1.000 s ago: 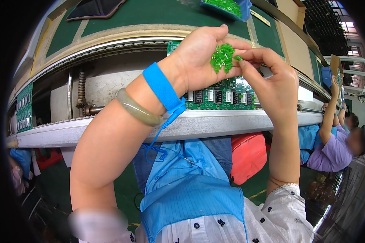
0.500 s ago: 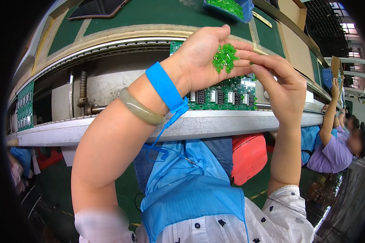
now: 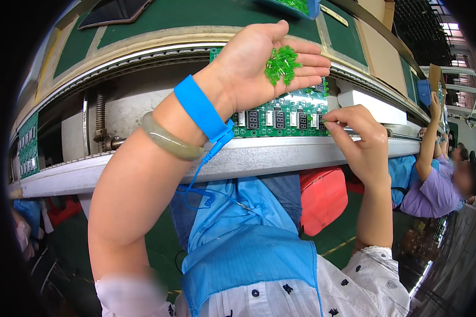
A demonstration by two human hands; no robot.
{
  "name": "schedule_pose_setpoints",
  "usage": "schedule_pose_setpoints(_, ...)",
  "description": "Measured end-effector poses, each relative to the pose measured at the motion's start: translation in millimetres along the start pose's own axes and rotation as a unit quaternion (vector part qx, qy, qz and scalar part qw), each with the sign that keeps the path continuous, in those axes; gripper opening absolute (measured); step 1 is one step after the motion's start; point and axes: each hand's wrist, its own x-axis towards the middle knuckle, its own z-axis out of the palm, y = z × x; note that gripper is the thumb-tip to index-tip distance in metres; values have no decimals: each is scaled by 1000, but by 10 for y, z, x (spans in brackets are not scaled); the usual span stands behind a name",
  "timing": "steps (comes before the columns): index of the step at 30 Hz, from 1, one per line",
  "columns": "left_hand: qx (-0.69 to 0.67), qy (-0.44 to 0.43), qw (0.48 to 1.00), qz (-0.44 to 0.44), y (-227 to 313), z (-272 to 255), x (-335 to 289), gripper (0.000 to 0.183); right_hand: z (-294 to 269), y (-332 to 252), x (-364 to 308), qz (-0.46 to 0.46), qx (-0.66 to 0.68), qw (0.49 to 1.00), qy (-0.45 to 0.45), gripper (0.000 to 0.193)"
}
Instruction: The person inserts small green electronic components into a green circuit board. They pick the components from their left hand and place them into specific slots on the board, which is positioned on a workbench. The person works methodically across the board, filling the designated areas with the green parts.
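My left hand [image 3: 248, 66] is palm up with its fingers stretched out, holding a loose heap of small green LEDs [image 3: 283, 66] in the palm. It hovers over a green circuit board [image 3: 291, 132] with rows of black digit displays and white connectors, hiding part of it. My right hand [image 3: 360, 137] has thumb and forefinger pinched at the board's right edge, beside the last display. The green LED between those fingertips is mostly hidden now. A blue wrist strap [image 3: 200, 108] with a coiled cord and a stone bangle [image 3: 169, 138] are on my left arm.
The board lies on a rail conveyor with a metal front edge [image 3: 259, 153]. Another circuit board [image 3: 29, 145] is at far left. Behind are a blue bin [image 3: 313, 9] of green LEDs and a dark tablet-like device [image 3: 113, 11]. A person in purple [image 3: 433, 190] works at far right.
My right hand has moved away from the left fingers, down to the board's right end. My left hand, with its LED heap, has shifted slightly left and away from me.
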Motion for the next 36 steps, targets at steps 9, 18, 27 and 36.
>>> schedule_pose_setpoints(9,15,-1,1000,5,-16,-17,10,63,43,-99,22,-91,-139,986,-28,11)
schedule_pose_setpoints(18,11,-7,1000,6,-32,-34,30,62,57,-200,73,-95,-168,980,-42,14)
schedule_pose_setpoints(27,2,-17,1000,8,-36,-43,41,64,51,-242,106,-86,-180,978,-61,13)
schedule_pose_setpoints(36,-5,-18,1000,7,-40,-30,46,65,55,-248,117,-76,-183,978,-71,12)
